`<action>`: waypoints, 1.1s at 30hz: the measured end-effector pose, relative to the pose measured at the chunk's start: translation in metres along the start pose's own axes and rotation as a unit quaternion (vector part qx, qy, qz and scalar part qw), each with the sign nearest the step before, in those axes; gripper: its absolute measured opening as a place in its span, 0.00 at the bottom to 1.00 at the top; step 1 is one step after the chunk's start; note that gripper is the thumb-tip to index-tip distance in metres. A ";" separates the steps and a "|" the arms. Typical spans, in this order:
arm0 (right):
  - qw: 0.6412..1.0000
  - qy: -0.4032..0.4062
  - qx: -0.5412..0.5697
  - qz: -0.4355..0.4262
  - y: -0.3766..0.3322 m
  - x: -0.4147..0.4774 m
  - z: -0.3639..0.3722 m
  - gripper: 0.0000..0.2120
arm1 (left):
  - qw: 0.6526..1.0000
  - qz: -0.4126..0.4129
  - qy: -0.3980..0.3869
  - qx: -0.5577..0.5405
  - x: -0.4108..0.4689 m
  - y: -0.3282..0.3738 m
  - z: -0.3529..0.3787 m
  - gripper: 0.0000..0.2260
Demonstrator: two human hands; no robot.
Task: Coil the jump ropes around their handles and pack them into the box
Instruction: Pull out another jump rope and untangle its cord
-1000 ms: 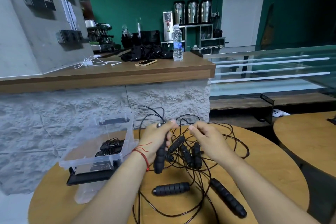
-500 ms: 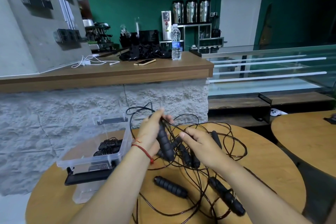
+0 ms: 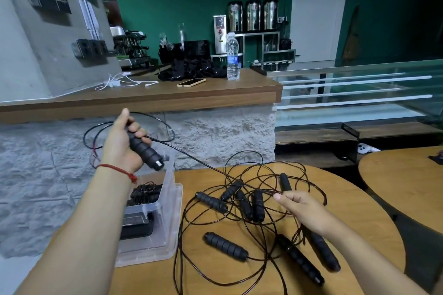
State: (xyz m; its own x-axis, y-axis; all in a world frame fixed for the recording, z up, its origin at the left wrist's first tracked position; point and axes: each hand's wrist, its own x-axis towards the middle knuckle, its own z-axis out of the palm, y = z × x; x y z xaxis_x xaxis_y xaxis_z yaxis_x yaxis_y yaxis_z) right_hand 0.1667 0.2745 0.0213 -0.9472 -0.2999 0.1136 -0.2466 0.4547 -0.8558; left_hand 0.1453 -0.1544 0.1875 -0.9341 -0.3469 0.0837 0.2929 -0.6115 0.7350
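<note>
The step in hand looks like freeing one rope from the tangle (image 3: 247, 201) on the table (image 3: 354, 201): the left hand (image 3: 122, 146) grips a black handle (image 3: 143, 149) above the clear box (image 3: 173, 223), the right hand (image 3: 303, 209) pinches its taut cord (image 3: 191, 156), and winding should follow.
</note>
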 end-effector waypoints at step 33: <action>0.955 0.192 -0.133 -0.182 -0.083 0.033 0.065 0.10 | 0.938 -0.290 -0.071 0.174 -0.102 -0.158 0.064 0.10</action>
State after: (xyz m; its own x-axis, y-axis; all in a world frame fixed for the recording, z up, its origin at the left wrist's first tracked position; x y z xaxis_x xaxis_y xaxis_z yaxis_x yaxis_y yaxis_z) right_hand 0.1689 0.1725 0.0637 -0.7819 -0.1721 0.5991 -0.5687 0.5906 -0.5725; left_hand 0.1813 0.0227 0.1061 -0.9409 0.0862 -0.3275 -0.3344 -0.3898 0.8581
